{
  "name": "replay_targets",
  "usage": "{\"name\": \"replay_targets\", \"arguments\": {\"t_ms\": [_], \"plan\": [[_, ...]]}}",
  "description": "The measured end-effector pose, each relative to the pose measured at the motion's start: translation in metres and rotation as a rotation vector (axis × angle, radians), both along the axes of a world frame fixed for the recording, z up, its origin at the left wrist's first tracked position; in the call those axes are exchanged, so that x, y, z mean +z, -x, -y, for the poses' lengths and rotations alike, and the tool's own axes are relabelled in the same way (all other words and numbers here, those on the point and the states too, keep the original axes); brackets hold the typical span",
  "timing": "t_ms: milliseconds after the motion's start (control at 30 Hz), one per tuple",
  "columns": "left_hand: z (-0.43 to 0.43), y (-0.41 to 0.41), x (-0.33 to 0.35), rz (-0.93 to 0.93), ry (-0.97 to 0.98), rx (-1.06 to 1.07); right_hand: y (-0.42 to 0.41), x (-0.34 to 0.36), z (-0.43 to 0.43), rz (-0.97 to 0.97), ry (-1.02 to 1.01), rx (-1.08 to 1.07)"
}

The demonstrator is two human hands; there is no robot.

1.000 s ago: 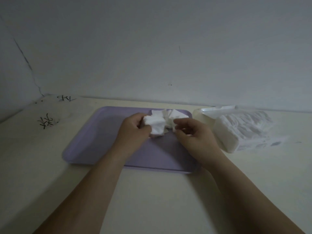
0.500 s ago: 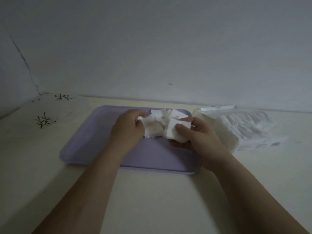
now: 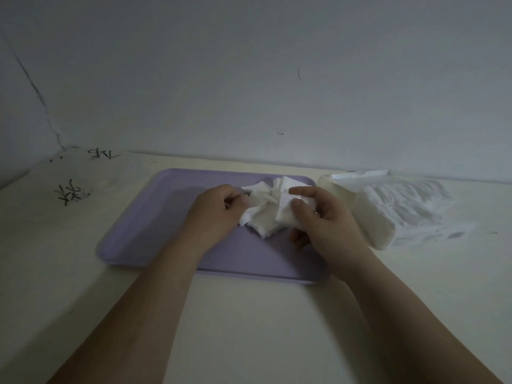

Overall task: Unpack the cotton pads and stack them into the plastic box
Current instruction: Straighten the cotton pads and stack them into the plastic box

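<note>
On the cream-coloured counter point(image 3: 249, 314), a lilac rectangular plastic tray point(image 3: 144, 223) lay before the wall. Just beside it on the right sat a clear plastic pack of white cotton pads point(image 3: 401, 206), apparently opened. What looked like a pale translucent plastic box point(image 3: 329, 184) stood at the pack's far left end; whether it touched the tray could not be told. Over the tray's far right part, the person's left grip point(image 3: 213, 214) was clenched around a crumpled bunch of white cotton pads point(image 3: 260, 220). The right grip point(image 3: 324, 220) pinched a small squared stack of pads point(image 3: 285, 214) between thumb and fingers. A few loose pads point(image 3: 263, 188) lay on the tray just behind them. The step in hand seemed to be gathering strays into one even stack. It would go best by squaring the edges against the tray, pressing lightly so the soft pads did not fold, and carrying to the box only a stack small enough to hold flat.
</note>
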State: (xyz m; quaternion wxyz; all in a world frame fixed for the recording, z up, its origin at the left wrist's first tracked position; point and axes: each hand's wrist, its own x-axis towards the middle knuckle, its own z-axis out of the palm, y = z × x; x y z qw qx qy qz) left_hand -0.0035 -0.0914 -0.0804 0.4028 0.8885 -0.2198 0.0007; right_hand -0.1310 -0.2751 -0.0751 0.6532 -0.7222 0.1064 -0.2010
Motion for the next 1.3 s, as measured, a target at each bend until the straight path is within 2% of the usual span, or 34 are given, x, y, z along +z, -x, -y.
{"name": "replay_targets", "arguments": {"t_ms": [133,367,433,567,667,700,767,900,1133,1300], "plan": [[0.000,0.003,0.000,-0.049,-0.083,-0.060,0.002,0.002,-0.002,-0.007,0.030,-0.051],[0.004,0.012,0.004,-0.128,-0.033,-0.086,0.004,0.002,0.000,-0.011,-0.021,-0.062],[0.003,0.017,0.007,-0.142,0.059,-0.072,0.004,0.002,0.000,-0.013,-0.024,-0.065],[-0.003,0.016,0.017,-0.157,0.440,-0.074,0.003,0.001,0.001,-0.031,-0.042,-0.111],[-0.001,0.022,0.023,-0.403,0.670,-0.267,0.003,0.001,0.003,-0.026,-0.161,-0.101],[0.002,0.026,0.024,-0.460,0.685,-0.335,0.004,0.003,0.003,-0.019,-0.205,-0.081],[0.009,0.035,0.022,-0.462,0.645,-0.401,0.006,0.006,0.003,-0.002,-0.243,-0.008],[0.017,0.039,0.015,-0.410,0.616,-0.332,0.011,0.008,0.003,0.017,-0.215,0.133],[0.017,0.042,0.015,-0.338,0.645,-0.281,0.010,0.007,0.000,0.010,-0.192,0.187],[0.018,0.043,0.012,-0.316,0.672,-0.224,0.009,0.011,-0.002,0.003,-0.340,0.174]]}}
